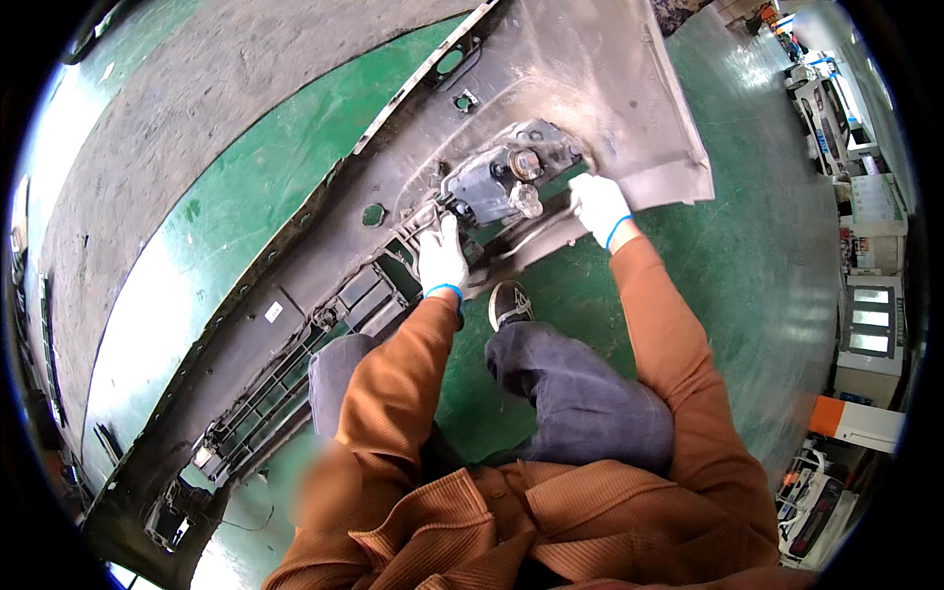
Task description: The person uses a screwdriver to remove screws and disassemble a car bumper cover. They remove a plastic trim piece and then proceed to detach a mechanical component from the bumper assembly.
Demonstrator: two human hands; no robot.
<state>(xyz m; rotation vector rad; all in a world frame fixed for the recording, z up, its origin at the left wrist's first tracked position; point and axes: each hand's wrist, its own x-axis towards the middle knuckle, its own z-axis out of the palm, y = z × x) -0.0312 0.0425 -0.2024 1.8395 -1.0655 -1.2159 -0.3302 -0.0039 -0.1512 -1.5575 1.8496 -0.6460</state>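
A large dark car bumper (324,236) lies with its inner side up, slanting from lower left to upper right. Fixed in its upper right part is a grey lamp unit (479,192) with round sockets. My left hand (442,258), in a white glove, grips the black grille (398,251) just below the lamp's left end, thumb and fingers around its bars; the fingertips are partly hidden. At the lamp's right end my right hand (601,208), also gloved, is closed beside the bumper's lower edge. What its curled fingers hold cannot be made out.
Under the bumper is a glossy green floor (747,285), with a grey floor strip (167,118) at the upper left. My shoe (510,305) stands close to the bumper's lower edge. Other bumpers (818,123) and shelved items line the right side.
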